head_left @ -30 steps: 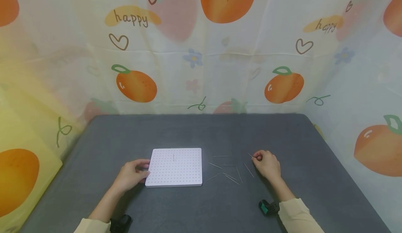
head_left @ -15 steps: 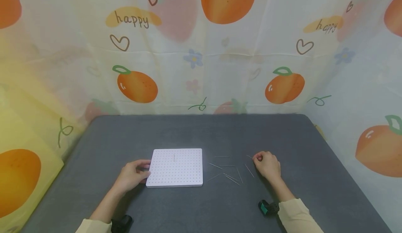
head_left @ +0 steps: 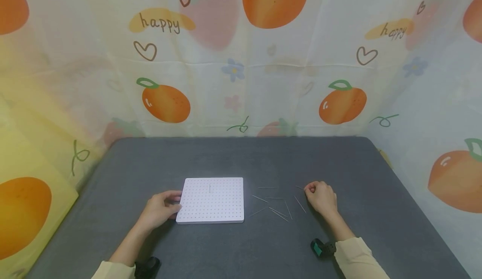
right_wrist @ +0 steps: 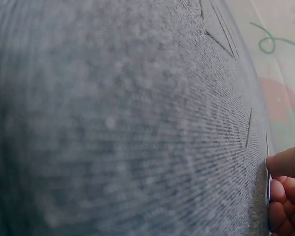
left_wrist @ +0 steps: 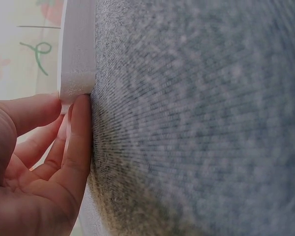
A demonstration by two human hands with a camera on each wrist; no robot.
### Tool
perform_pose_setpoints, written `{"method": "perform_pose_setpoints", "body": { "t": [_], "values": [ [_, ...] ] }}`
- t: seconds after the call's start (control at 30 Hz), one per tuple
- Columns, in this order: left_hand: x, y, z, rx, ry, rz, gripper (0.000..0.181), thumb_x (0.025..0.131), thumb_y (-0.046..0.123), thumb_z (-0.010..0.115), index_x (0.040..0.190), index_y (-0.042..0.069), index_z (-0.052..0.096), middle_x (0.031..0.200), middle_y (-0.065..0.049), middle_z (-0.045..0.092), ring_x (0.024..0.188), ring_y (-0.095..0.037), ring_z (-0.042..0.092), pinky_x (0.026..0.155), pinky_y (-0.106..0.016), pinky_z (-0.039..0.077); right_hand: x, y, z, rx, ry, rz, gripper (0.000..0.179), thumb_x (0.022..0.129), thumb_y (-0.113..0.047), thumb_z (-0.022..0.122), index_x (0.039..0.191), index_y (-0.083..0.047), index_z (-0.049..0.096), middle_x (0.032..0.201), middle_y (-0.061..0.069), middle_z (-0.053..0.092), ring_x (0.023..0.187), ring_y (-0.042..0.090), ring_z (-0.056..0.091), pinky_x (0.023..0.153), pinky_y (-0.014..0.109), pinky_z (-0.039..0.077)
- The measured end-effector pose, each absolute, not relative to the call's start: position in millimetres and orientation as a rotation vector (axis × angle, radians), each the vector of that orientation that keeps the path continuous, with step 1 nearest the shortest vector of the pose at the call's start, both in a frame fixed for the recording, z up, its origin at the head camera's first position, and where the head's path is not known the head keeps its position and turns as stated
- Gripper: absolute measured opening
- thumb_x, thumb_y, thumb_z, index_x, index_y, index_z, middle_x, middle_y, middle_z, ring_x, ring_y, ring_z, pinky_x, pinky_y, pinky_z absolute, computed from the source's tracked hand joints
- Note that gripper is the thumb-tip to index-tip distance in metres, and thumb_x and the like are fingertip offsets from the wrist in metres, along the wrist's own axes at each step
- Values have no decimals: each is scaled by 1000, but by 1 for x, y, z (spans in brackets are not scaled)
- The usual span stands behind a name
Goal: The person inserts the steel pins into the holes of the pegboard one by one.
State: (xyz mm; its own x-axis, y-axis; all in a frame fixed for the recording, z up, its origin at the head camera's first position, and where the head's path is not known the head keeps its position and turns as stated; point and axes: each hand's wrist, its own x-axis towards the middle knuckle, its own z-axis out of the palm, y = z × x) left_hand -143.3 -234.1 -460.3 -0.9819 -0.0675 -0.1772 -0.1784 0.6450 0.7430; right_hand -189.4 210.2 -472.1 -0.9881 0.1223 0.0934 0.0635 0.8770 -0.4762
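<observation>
My left hand (head_left: pixel 157 208) holds the left edge of a flat white pegboard (head_left: pixel 211 212) with rows of small holes. In the left wrist view, my thumb and fingers pinch the board's side (left_wrist: pixel 78 59) close above the table. One thin metal pin (head_left: pixel 210 188) stands upright in the board near its back. To the right, my right hand (head_left: pixel 321 197) pinches another thin pin (head_left: pixel 299 187) between thumb and fingertips, low at the table. That pin's tip (right_wrist: pixel 267 140) pokes out past the thumb in the right wrist view.
Several loose pins (head_left: pixel 278 215) lie scattered on the dark grey table (head_left: pixel 241 254) between the board and my right hand. One pin (head_left: pixel 300 204) lies just left of that hand. A fruit-printed curtain (head_left: pixel 256 95) hangs behind the table.
The pin in my right hand has tipped to a flatter angle. My left hand stays on the board, and the head view has shifted slightly.
</observation>
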Motion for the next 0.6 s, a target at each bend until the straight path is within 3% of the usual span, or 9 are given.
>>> {"method": "perform_pose_setpoints", "body": {
  "t": [0.6],
  "values": [
    [-144,-235,-461,-198,2714,1284,43,82,8,64,123,2,54,109,-17,60,77,-16,61,61,-28,53,-199,196,-463,20,-2829,845,14,86,-14,57,88,-3,65,82,10,60,76,26,55,70,46,37]
  ]
}}
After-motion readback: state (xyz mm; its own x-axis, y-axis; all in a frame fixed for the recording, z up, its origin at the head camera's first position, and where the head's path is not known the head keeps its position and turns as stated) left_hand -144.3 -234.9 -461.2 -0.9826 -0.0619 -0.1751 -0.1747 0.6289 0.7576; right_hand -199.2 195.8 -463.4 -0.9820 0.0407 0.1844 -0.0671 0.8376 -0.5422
